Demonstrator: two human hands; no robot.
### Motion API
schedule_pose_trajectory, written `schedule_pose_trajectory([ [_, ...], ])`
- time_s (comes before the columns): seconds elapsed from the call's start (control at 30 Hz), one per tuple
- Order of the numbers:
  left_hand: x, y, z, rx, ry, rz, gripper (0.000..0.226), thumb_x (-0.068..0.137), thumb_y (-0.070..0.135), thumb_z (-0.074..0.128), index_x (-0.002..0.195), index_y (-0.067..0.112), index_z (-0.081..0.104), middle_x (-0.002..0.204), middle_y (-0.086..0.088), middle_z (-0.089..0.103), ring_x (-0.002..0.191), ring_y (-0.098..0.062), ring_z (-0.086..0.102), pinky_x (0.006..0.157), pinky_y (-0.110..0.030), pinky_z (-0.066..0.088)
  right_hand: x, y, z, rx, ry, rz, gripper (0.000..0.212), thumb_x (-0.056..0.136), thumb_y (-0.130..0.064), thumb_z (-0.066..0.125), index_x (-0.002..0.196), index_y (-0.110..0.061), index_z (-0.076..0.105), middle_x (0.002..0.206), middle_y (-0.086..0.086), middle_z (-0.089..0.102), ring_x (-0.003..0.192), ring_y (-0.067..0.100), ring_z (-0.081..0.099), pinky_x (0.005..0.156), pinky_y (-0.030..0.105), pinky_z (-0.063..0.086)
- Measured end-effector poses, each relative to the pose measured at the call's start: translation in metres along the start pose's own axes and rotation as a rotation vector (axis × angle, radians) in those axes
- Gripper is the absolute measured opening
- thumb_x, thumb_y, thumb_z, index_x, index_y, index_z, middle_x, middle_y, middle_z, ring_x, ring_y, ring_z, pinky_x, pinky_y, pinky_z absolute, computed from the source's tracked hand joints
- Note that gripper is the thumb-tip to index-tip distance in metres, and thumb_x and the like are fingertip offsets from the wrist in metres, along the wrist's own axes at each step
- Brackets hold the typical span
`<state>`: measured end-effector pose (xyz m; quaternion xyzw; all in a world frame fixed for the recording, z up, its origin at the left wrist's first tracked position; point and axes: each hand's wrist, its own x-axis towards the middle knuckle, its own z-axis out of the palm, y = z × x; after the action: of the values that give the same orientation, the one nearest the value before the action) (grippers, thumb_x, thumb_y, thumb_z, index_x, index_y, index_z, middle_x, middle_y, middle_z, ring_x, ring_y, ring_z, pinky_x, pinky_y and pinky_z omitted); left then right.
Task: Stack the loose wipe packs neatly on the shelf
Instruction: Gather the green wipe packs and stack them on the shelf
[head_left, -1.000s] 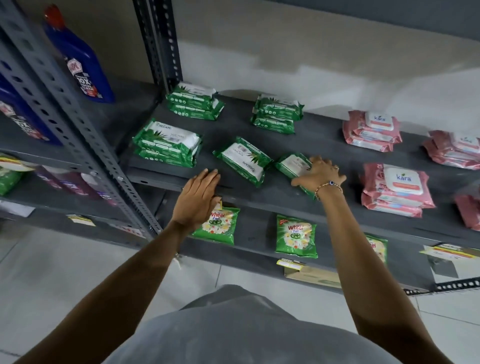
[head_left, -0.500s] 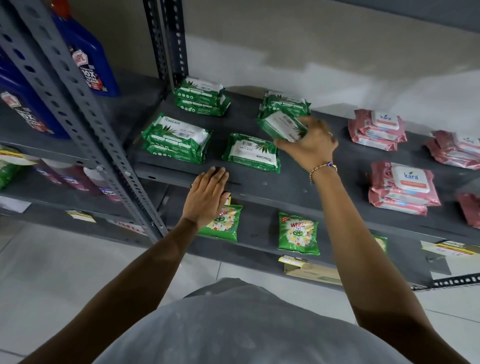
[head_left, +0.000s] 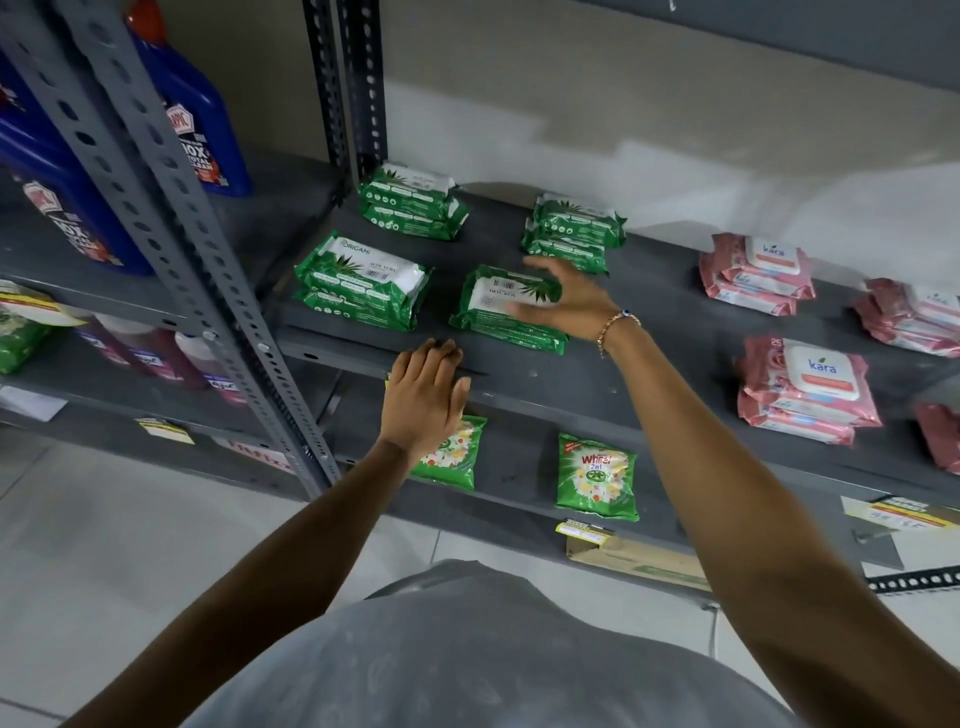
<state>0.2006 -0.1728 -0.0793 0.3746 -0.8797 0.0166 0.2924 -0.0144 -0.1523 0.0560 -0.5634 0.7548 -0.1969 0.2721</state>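
Green wipe packs lie in four piles on the grey shelf (head_left: 597, 384): back left (head_left: 410, 208), back middle (head_left: 571, 228), front left (head_left: 358, 283) and front middle (head_left: 498, 306). The front middle pile is two packs high, the top one label-up and slightly askew. My right hand (head_left: 569, 301) is at that pile's right end, fingers spread, thumb above the top pack and fingertips resting on its face. My left hand (head_left: 426, 397) lies flat on the shelf's front lip, holding nothing.
Pink wipe packs are piled at the right (head_left: 808, 387), (head_left: 753, 273), (head_left: 914, 317). Green detergent sachets (head_left: 597, 478) stand on the lower shelf. Blue bottles (head_left: 202, 130) fill the left bay behind a perforated steel upright (head_left: 171, 218).
My right hand picked up the loose green pack from the shelf front, carried it left and laid it on the other loose pack. My left hand stayed on the lip.
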Motion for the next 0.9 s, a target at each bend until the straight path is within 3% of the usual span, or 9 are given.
schedule_pose_trajectory([
  [0.1, 0.03, 0.026, -0.015, -0.032, -0.06, -0.171, 0.054, 0.099, 0.038, 0.025, 0.082, 0.006, 0.065, 0.086, -0.014, 0.063, 0.079, -0.033, 0.058, 0.07, -0.038, 0.04, 0.002, 0.006, -0.012, 0.196, -0.009, 0.1, 0.069, 0.086, -0.052, 0.057, 0.145, -0.026, 0.033, 0.155, 0.001, 0.032, 0.141, 0.021, 0.03, 0.112, 0.037, 0.025],
  [0.2, 0.06, 0.057, -0.03, -0.184, -0.241, -0.319, 0.073, 0.098, 0.054, 0.018, 0.076, 0.003, 0.065, 0.082, -0.018, 0.067, 0.078, -0.033, 0.061, 0.067, -0.036, 0.045, 0.002, 0.008, -0.018, 0.079, -0.105, 0.159, 0.064, 0.088, -0.04, 0.059, 0.144, -0.018, 0.037, 0.152, 0.005, 0.037, 0.137, 0.022, 0.037, 0.108, 0.029, 0.028],
  [0.3, 0.085, 0.073, -0.033, -0.363, -0.412, -0.499, 0.08, 0.098, 0.058, 0.016, 0.075, 0.0, 0.067, 0.081, -0.019, 0.067, 0.08, -0.032, 0.061, 0.069, -0.033, 0.04, 0.001, 0.005, -0.019, -0.023, -0.107, 0.192, 0.066, 0.086, -0.049, 0.058, 0.138, -0.011, 0.045, 0.141, 0.006, 0.048, 0.128, 0.022, 0.046, 0.104, 0.031, 0.034],
  [0.37, 0.102, 0.073, -0.031, -0.399, -0.52, -0.554, 0.08, 0.098, 0.058, 0.015, 0.084, -0.001, 0.068, 0.092, -0.02, 0.068, 0.089, -0.031, 0.063, 0.072, -0.033, 0.041, -0.001, 0.003, -0.017, -0.093, -0.109, 0.24, 0.056, 0.079, -0.066, 0.055, 0.1, -0.014, 0.063, 0.098, 0.004, 0.058, 0.089, 0.017, 0.055, 0.081, 0.033, 0.043],
  [0.43, 0.116, 0.068, -0.028, -0.448, -0.582, -0.598, 0.073, 0.099, 0.057, 0.02, 0.082, 0.001, 0.065, 0.09, -0.018, 0.065, 0.086, -0.028, 0.062, 0.072, -0.032, 0.042, -0.006, 0.0, -0.016, -0.128, -0.109, 0.314, 0.065, 0.068, -0.082, 0.048, 0.064, -0.017, 0.051, 0.064, 0.001, 0.043, 0.056, 0.014, 0.04, 0.061, 0.031, 0.035],
  [0.57, 0.137, 0.053, -0.026, -0.631, -0.718, -0.672, 0.052, 0.095, 0.054, 0.04, 0.072, 0.01, 0.055, 0.071, -0.006, 0.054, 0.063, -0.018, 0.052, 0.068, -0.03, 0.043, -0.014, 0.004, -0.004, -0.043, -0.133, 0.405, 0.086, 0.077, -0.078, 0.038, 0.118, -0.006, 0.061, 0.087, 0.013, 0.071, 0.072, 0.018, 0.063, 0.082, 0.034, 0.052],
  [0.67, 0.141, 0.038, -0.027, -0.687, -0.719, -0.586, 0.047, 0.092, 0.053, 0.049, 0.078, 0.009, 0.058, 0.073, -0.009, 0.055, 0.067, -0.021, 0.053, 0.062, -0.03, 0.039, -0.026, 0.007, -0.001, 0.148, -0.208, 0.5, 0.088, 0.077, -0.081, 0.031, 0.105, -0.005, 0.065, 0.089, 0.009, 0.072, 0.075, 0.015, 0.068, 0.078, 0.031, 0.056],
  [0.8, 0.127, 0.035, -0.035, -0.539, -0.541, -0.53, 0.073, 0.091, 0.062, 0.043, 0.127, -0.001, 0.051, 0.115, -0.017, 0.061, 0.106, -0.032, 0.059, 0.085, -0.036, 0.045, -0.031, 0.017, -0.016, 0.15, 0.066, 0.466, 0.064, 0.09, -0.06, 0.039, 0.078, -0.005, 0.068, 0.073, 0.008, 0.069, 0.071, 0.02, 0.067, 0.067, 0.027, 0.052],
  [0.9, 0.107, 0.042, -0.044, -0.307, -0.515, -0.556, 0.079, 0.096, 0.061, 0.026, 0.123, -0.009, 0.051, 0.124, -0.026, 0.056, 0.115, -0.039, 0.054, 0.094, -0.041, 0.042, -0.017, 0.019, -0.022, -0.032, 0.326, 0.317, 0.044, 0.09, -0.04, 0.046, 0.06, -0.01, 0.056, 0.058, 0.007, 0.057, 0.067, 0.026, 0.061, 0.077, 0.032, 0.054],
])
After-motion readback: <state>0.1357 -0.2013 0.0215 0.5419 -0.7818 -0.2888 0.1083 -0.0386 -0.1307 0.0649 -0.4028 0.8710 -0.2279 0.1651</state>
